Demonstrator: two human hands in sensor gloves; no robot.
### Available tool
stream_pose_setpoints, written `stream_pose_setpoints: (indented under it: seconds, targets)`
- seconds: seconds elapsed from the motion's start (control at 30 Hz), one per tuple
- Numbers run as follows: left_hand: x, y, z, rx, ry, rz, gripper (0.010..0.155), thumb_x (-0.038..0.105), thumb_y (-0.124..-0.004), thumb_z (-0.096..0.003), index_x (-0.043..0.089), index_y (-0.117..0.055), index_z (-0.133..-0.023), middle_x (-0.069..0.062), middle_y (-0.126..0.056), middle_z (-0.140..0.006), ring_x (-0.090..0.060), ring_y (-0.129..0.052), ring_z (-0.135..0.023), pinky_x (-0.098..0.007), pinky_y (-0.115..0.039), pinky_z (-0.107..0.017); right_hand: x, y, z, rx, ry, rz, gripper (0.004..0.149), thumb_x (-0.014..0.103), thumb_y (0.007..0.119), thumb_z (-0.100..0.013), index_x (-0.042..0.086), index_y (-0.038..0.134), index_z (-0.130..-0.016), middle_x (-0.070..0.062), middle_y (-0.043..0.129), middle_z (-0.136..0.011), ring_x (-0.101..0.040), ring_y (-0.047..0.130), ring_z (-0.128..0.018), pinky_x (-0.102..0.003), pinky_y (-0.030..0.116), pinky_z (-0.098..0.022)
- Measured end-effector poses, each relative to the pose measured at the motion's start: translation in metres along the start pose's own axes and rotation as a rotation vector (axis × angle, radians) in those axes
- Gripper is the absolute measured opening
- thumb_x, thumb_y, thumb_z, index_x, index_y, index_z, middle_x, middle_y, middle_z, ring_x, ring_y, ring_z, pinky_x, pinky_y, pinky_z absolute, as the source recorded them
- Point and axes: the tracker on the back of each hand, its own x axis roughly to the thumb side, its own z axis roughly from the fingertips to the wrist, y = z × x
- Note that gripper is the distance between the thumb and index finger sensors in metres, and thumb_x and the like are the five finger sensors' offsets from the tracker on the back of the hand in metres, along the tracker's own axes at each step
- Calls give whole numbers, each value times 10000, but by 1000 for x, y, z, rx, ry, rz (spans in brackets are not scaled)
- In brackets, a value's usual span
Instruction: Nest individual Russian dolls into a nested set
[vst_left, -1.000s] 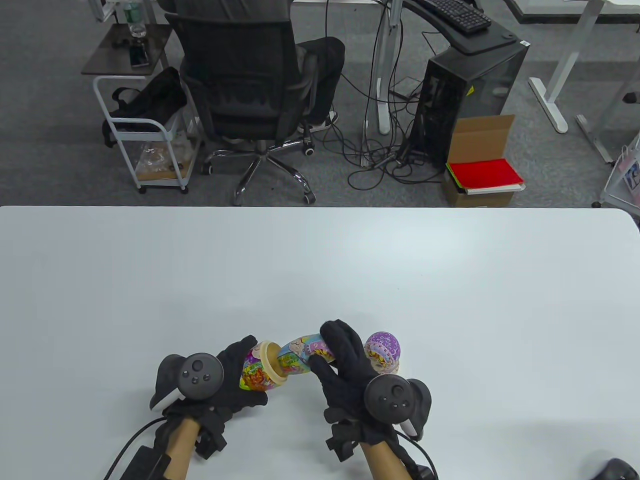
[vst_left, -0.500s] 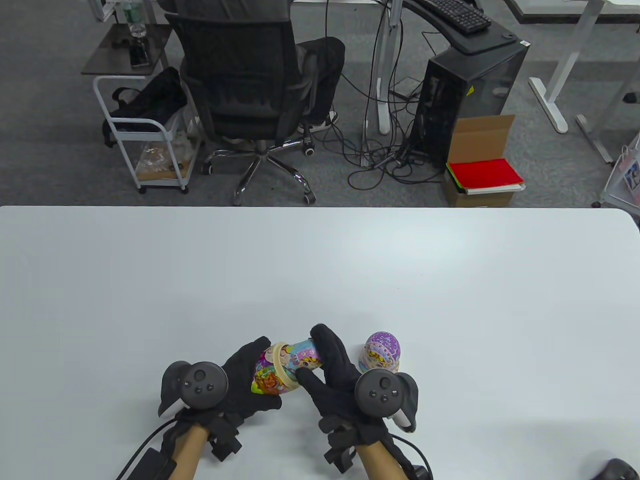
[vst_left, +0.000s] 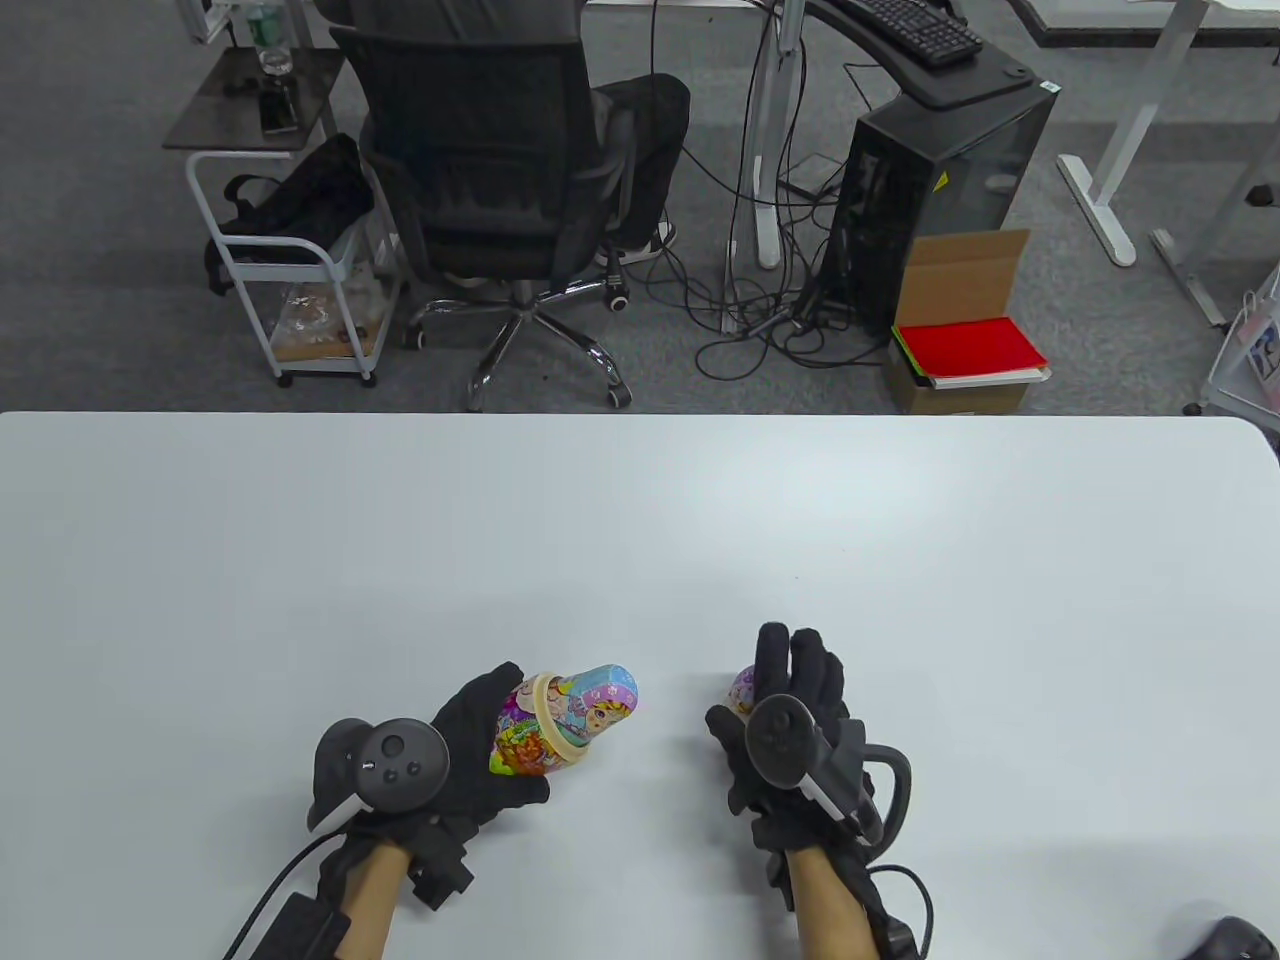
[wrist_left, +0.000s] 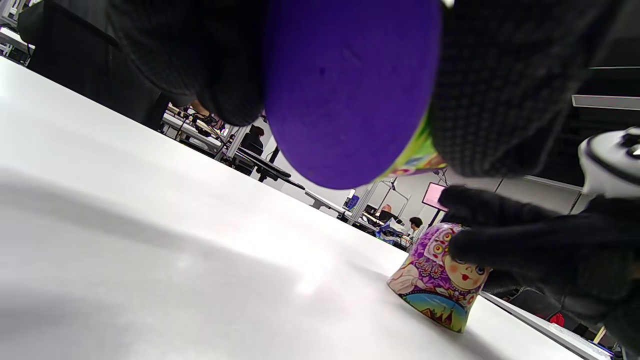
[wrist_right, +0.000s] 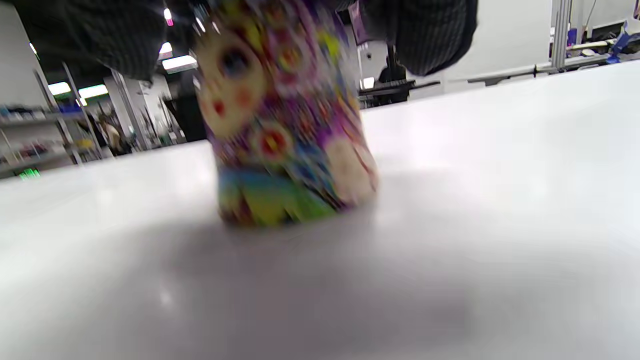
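Table white; left hand grips doll base; right hand cups purple top.

The right hand hides most of the doll top in the table view; the right wrist view shows it blurred.

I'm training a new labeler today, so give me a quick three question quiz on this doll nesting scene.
1. True or false: the left hand holds a doll bottom with a smaller doll sticking out of it.
2. Which hand is at the purple doll top? A. left B. right C. neither
3. Fill in: the purple doll top stands on the white ____.

Key: 1 true. 2 B, the right hand reaches over it. 3 table.
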Motion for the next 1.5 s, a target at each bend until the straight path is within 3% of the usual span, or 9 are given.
stream_pose_setpoints:
  seconds: [0.07,0.13,0.2,0.3,0.4,0.57,0.7,1.07,1.5]
  targets:
    - [-1,1,0,1,1,2,1069,534,-967,-365,24,-442,-1144,-241,-631,-1114,-476,-804,-910,-587,-710,-649,-3,5,-1,-21,-8,-14,869,578,748,-603,221,194,-1170,-129,338,-1206,-399,675,-1061,-486,758,-731]
    - [-1,1,0,-1,4,5,1070,534,-967,-365,22,-442,-1144,-242,-631,-1114,-478,-805,-908,-589,-710,-647,-4,0,2,-71,6,-112,871,570,769,-594,184,233,-1163,-135,381,-1194,-399,710,-1044,-457,779,-731]
    - [-1,2,0,-3,4,4,1069,533,-968,-365,22,-443,-1144,-240,-629,-1115,-477,-805,-910,-587,-711,-648,-4,-8,6,-132,-55,-359,870,596,738,-599,199,202,-1159,-115,363,-1196,-372,698,-1055,-435,771,-745]
    - [-1,2,0,-5,2,15,1070,534,-968,-363,24,-443,-1145,-240,-631,-1115,-475,-807,-910,-583,-714,-650,6,-16,11,-83,-244,-806,873,605,712,-611,213,155,-1158,-103,314,-1204,-359,666,-1072,-421,749,-762]
    - [-4,3,2,6,2,53,1070,534,-965,-366,19,-440,-1143,-243,-629,-1114,-474,-815,-907,-578,-724,-646,17,-15,18,-68,-284,-1016,862,593,705,-620,221,138,-1152,-105,276,-1204,-367,624,-1087,-421,733,-772]
    - [-2,7,2,25,-6,46,1069,531,-970,-364,16,-449,-1142,-247,-633,-1113,-477,-816,-905,-580,-724,-644,16,-16,19,-112,-260,-1071,852,606,673,-624,218,122,-1146,-99,265,-1201,-358,618,-1091,-410,735,-776]
    - [2,2,0,-7,-18,32,1068,531,-970,-364,20,-448,-1144,-242,-632,-1115,-472,-817,-908,-575,-727,-647,15,-14,17,-43,-320,-1143,854,606,678,-626,223,121,-1147,-96,262,-1203,-359,616,-1091,-409,731,-778]
    - [18,-2,-2,-28,-71,18,1068,532,-970,-363,26,-447,-1145,-238,-632,-1117,-470,-814,-913,-573,-725,-651,48,-10,24,38,-444,-988,855,606,692,-622,222,145,-1156,-98,290,-1207,-363,640,-1082,-412,744,-765]
    - [18,-2,-2,-31,-77,19,1068,531,-969,-363,20,-449,-1144,-242,-631,-1117,-472,-816,-910,-576,-726,-648,54,-7,25,54,-460,-967,852,605,689,-623,220,148,-1156,-99,292,-1206,-362,643,-1081,-409,747,-763]
